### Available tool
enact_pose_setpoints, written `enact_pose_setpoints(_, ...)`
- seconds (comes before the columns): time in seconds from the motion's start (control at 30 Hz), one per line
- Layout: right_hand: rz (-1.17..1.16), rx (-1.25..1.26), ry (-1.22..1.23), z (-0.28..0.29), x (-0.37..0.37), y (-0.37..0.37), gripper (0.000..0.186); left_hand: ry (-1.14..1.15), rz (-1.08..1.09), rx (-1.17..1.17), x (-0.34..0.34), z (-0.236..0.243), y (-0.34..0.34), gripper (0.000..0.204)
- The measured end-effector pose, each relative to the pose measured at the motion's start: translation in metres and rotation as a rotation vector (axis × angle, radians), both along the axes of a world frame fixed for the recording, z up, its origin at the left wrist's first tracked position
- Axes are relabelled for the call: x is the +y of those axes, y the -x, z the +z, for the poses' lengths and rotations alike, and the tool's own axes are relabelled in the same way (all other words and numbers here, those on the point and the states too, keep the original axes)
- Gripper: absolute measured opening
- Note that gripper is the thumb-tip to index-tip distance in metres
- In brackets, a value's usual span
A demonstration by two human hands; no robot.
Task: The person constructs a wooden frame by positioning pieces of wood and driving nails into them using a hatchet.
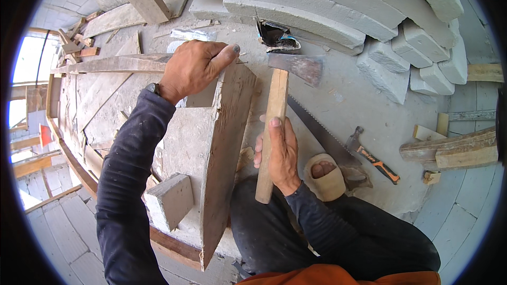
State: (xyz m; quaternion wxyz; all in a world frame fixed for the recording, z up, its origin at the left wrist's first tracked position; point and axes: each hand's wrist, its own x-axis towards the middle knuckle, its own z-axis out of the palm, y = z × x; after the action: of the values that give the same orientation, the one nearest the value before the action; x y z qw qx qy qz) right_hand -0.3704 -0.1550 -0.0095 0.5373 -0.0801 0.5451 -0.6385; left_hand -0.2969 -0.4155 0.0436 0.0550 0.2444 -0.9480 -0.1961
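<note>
My right hand (283,155) grips a hatchet (276,108) around its pale wooden handle. The hatchet's worn metal head (305,68) is at the far end, its blade to the right. My left hand (198,66) is closed over the far corner of a wooden box frame (228,142), where a long batten (119,64) meets the upright edge board. The thumb stretches right along the board's top, close to a small nail (243,62). What lies under the curled fingers is mostly hidden. A light block (169,200) stands against the inside of the edge board.
Right of the frame, a handsaw (322,129) and a claw hammer (372,155) with a black-orange handle lie on the concrete floor by my sandalled foot (325,176). White blocks (317,8) are stacked at the back. A torn bag (278,37) sits before them. Timber (454,150) lies at right.
</note>
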Motion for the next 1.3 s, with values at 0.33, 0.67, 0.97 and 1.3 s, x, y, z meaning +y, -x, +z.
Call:
enact_pose_setpoints(0.33,0.079,-0.028,-0.024,0.003,-0.002,-0.004,0.055,-0.013,0.024,-0.023,0.004,0.006,0.002,0.058)
enact_pose_setpoints(0.67,-0.118,0.029,0.061,0.006,-0.005,-0.004,0.061,0.033,-0.004,0.014,0.002,0.002,0.002,0.06)
enact_pose_setpoints(0.97,0.081,-0.006,-0.026,0.004,-0.008,-0.003,0.056,0.001,0.038,-0.006,0.004,0.005,0.003,0.058)
enact_pose_setpoints(1.3,0.153,0.026,-0.066,0.012,-0.01,-0.012,0.056,-0.025,0.064,-0.077,0.009,0.015,0.008,0.052)
